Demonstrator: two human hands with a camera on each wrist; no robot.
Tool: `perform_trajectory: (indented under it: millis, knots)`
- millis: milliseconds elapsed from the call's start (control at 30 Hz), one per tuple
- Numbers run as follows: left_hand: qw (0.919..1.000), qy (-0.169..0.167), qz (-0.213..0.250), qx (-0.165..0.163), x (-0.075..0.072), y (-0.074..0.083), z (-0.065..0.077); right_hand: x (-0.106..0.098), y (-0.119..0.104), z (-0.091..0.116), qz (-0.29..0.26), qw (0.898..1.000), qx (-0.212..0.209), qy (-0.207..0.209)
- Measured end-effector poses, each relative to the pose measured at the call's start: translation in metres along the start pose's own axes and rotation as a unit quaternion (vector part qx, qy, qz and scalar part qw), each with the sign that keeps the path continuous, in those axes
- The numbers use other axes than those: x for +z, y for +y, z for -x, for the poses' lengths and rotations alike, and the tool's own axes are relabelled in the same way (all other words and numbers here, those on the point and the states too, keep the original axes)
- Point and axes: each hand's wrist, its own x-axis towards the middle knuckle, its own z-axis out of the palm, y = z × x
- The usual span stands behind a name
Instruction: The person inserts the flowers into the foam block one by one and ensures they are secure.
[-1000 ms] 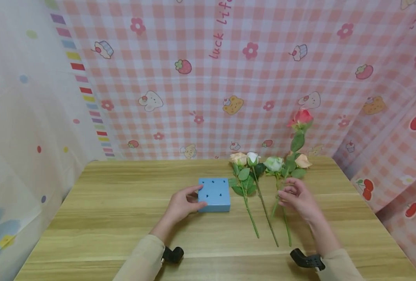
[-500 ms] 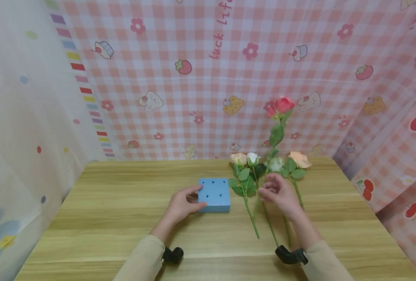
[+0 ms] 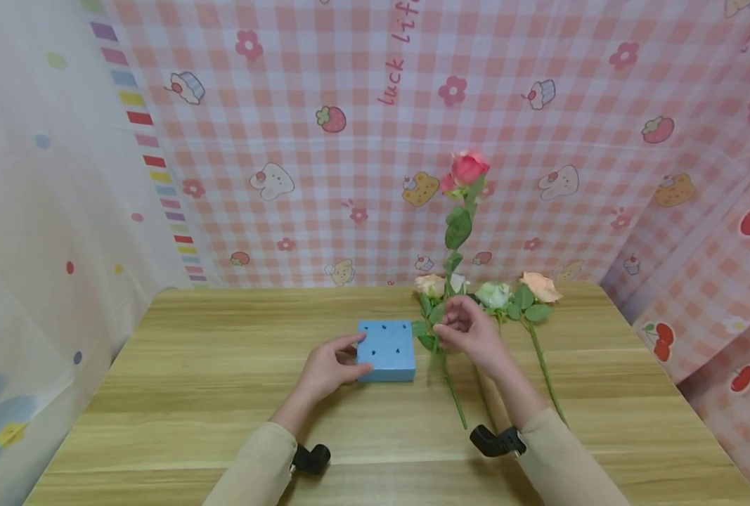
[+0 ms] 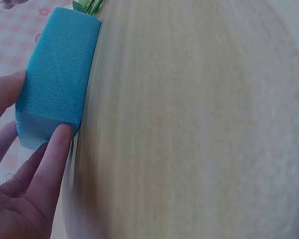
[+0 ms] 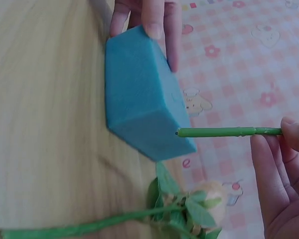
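Observation:
A light-blue foam block [image 3: 384, 362] with several small dark holes in its top sits flat on the table. My left hand [image 3: 329, 369] grips its left side between thumb and fingers, which the left wrist view shows against the block [image 4: 60, 64]. Just right of the block, my right hand [image 3: 472, 336] pinches the stem of a pink-red rose [image 3: 468, 171], held nearly upright with the bloom high. In the right wrist view, the bare lower stem [image 5: 214, 132] sticks out past the fingers, its cut end overlapping the block [image 5: 134, 84].
Behind and below my right hand lie a peach rose [image 3: 429, 284] and a white rose [image 3: 459, 282], partly covered. A pale green rose [image 3: 493, 294] and another peach rose [image 3: 540, 287] lie further right. A pink checked cloth [image 3: 324, 225] hangs behind the wooden table [image 3: 191, 393].
My right hand has carried the pink-red rose leftward toward the block, and its bloom has risen and come more upright. The left hand and block stay where they were.

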Motion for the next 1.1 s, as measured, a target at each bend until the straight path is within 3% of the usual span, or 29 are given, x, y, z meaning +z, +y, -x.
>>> perform_trajectory:
  millis: [267,533,833,1100]
  knots:
    - [1.0000,0.002,0.000,0.001,0.000,-0.001,-0.001,0.015,-0.012,-0.015,0.033,0.999,-0.005,-0.013]
    - [1.0000,0.002,-0.006,0.007,-0.001,-0.002,-0.002,0.031,-0.015,-0.028,0.044,0.997,-0.049,-0.028]
    - [0.9999,0.013,0.000,0.005,0.000,-0.002,-0.004,0.050,-0.022,-0.044,0.062,0.995,-0.079,-0.022]
    - [0.9999,0.011,0.003,0.004,0.001,-0.002,-0.004,0.066,-0.027,-0.056,0.101,0.992,-0.075,-0.007]
